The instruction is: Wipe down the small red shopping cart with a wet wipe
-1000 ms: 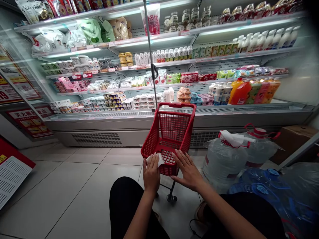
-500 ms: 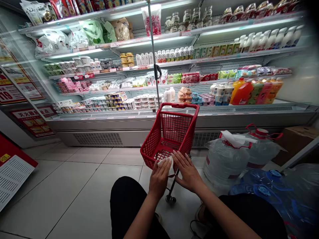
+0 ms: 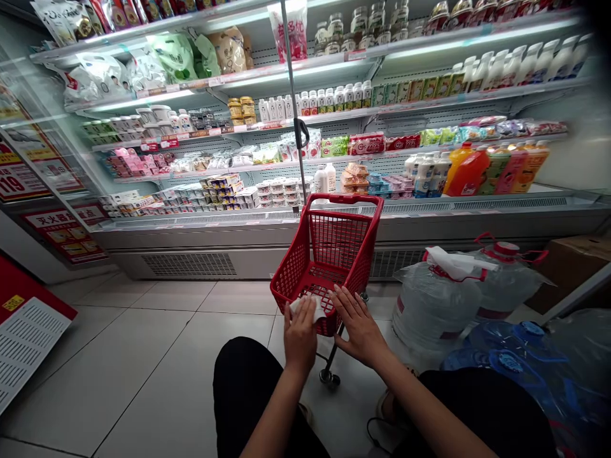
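A red plastic shopping basket on a wheeled frame (image 3: 365,248) stands just in front of me, its mesh sides and floor showing. My left hand (image 3: 301,334) presses a crumpled white tissue (image 3: 316,309) against the basket's near rim at the left, the tissue partly hidden under the fingers. At the near right corner of the basket rests my right hand (image 3: 359,327), fingers stretched out along the edge, with nothing in it.
Behind the basket runs an open refrigerated display (image 3: 191,242) with several shelves of dairy and drinks. Large water jugs (image 3: 434,305) and blue bottles (image 3: 513,362) stand at my right, near a cardboard box (image 3: 580,251). A red and white unit (image 3: 33,337) is at left.
My left hand has slid leftward along the basket's near rim with the white tissue, away from the right hand. The right hand has stayed at its corner.
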A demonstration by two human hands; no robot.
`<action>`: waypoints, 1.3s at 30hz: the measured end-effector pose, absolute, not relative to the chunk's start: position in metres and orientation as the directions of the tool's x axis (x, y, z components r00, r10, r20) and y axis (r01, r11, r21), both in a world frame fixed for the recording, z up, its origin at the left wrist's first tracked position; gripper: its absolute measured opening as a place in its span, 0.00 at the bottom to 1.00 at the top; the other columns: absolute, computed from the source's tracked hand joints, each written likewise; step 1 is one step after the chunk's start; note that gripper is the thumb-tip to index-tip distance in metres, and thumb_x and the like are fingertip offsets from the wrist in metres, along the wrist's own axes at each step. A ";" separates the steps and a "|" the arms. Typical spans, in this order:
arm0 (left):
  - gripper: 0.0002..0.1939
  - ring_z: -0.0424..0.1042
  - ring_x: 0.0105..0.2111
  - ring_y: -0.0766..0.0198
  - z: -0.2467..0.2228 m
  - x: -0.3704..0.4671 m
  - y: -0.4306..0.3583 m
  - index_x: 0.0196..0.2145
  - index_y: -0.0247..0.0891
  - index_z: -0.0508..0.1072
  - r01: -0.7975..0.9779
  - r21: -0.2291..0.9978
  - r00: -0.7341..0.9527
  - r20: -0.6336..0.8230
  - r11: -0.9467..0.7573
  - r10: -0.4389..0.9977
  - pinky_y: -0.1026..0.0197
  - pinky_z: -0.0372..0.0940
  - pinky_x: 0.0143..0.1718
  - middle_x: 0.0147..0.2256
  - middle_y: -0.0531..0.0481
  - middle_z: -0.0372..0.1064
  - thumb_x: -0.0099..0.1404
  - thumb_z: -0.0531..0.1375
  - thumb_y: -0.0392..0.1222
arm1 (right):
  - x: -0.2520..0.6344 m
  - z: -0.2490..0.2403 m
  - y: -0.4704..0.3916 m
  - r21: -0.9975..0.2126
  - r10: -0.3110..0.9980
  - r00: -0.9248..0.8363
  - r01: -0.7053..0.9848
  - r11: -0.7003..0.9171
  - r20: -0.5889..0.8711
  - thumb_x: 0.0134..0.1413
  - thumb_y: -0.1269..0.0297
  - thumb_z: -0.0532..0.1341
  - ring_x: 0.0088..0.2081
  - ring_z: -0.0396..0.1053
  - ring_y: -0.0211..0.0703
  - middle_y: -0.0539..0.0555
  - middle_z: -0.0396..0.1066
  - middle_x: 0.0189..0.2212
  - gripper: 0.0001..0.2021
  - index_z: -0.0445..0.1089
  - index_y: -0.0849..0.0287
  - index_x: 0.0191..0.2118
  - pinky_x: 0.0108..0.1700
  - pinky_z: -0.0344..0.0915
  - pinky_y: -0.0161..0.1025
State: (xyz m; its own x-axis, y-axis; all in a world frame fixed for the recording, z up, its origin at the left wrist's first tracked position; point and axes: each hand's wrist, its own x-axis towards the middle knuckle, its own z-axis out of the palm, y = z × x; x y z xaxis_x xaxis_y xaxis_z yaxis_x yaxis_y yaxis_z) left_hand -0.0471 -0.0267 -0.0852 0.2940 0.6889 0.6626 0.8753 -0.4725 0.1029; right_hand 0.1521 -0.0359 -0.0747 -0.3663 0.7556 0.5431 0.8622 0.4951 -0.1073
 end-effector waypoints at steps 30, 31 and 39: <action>0.38 0.61 0.69 0.56 -0.093 -0.004 -0.055 0.75 0.49 0.49 0.779 0.367 0.209 0.613 -0.508 0.762 0.33 0.49 0.72 0.68 0.47 0.61 0.71 0.49 0.27 | 0.149 -0.078 -0.031 -0.164 0.763 -0.338 0.853 0.496 0.551 0.56 0.65 0.59 0.77 0.36 0.52 0.55 0.34 0.78 0.50 0.29 0.56 0.78 0.74 0.48 0.57; 0.39 0.61 0.69 0.56 -0.091 0.001 -0.056 0.75 0.48 0.48 0.777 0.366 0.216 0.608 -0.512 0.764 0.33 0.49 0.72 0.69 0.47 0.61 0.70 0.50 0.27 | 0.150 -0.078 -0.030 -0.174 0.764 -0.332 0.851 0.496 0.554 0.56 0.66 0.58 0.77 0.36 0.51 0.55 0.34 0.78 0.50 0.29 0.56 0.78 0.74 0.48 0.57; 0.39 0.62 0.68 0.62 -0.083 -0.037 -0.042 0.75 0.46 0.49 0.755 0.041 0.492 0.624 -0.654 0.607 0.43 0.42 0.76 0.68 0.51 0.62 0.70 0.48 0.25 | 0.162 -0.073 -0.034 -0.159 0.771 -0.358 0.849 0.503 0.527 0.54 0.66 0.59 0.77 0.38 0.51 0.55 0.36 0.78 0.50 0.31 0.56 0.78 0.75 0.45 0.57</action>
State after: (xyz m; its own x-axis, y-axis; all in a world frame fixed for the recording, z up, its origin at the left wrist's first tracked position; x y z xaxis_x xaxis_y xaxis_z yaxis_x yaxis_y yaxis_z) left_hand -0.0366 -0.0418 -0.0830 0.4925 0.6071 0.6236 0.7551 -0.6543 0.0407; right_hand 0.1621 -0.0339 -0.0734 -0.3577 0.7706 0.5274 0.8492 0.5034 -0.1595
